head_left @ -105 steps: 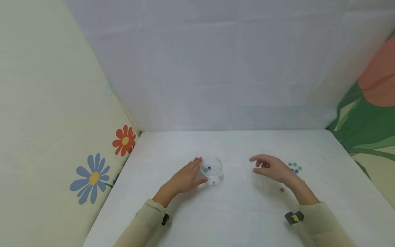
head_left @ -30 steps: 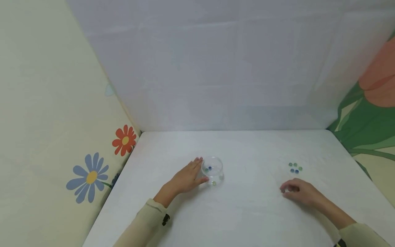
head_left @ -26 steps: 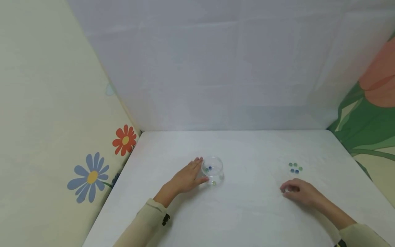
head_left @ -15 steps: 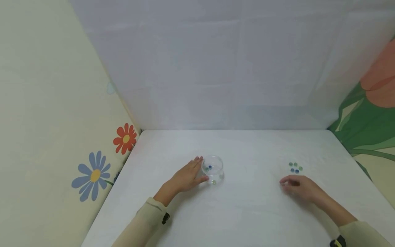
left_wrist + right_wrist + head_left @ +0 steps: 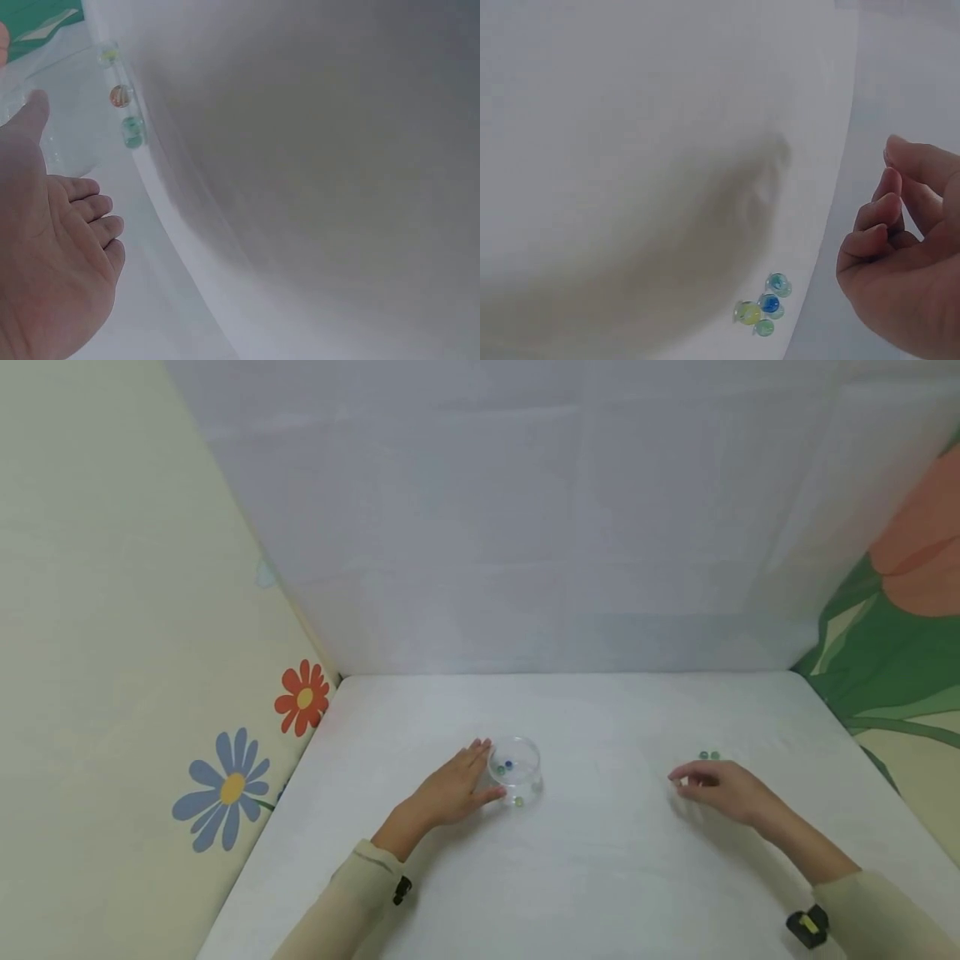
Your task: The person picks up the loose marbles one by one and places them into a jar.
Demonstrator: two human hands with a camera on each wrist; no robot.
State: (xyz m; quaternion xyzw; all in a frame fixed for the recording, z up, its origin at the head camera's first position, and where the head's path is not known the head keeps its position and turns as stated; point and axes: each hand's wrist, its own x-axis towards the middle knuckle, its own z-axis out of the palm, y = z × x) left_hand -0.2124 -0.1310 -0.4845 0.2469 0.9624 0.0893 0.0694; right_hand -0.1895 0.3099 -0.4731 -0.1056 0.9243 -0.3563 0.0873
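A clear round bowl (image 5: 514, 739) stands on the white table with a blue marble (image 5: 508, 764) and a few others inside. In the left wrist view, an orange marble (image 5: 120, 96) shows through its wall. The left hand (image 5: 447, 793) rests against the bowl's left side, fingers extended and thumb at the near side. The right hand (image 5: 723, 785) is above the table at the right, thumb and forefinger pinched together; the small marble between the tips is almost wholly hidden. In the right wrist view the other fingers of the right hand (image 5: 907, 240) are curled.
Several loose marbles lie at the right of the table, partly behind the right hand; a green one (image 5: 715, 756) shows past it, and a blue one (image 5: 769, 303) shows in the right wrist view. A white cloth wall (image 5: 570, 527) rises behind the table (image 5: 600, 877).
The right hand moved down to the brown marble near the front, pinched it, and has now lifted up and slightly left, covering part of the loose group. The left hand stays at the bowl.
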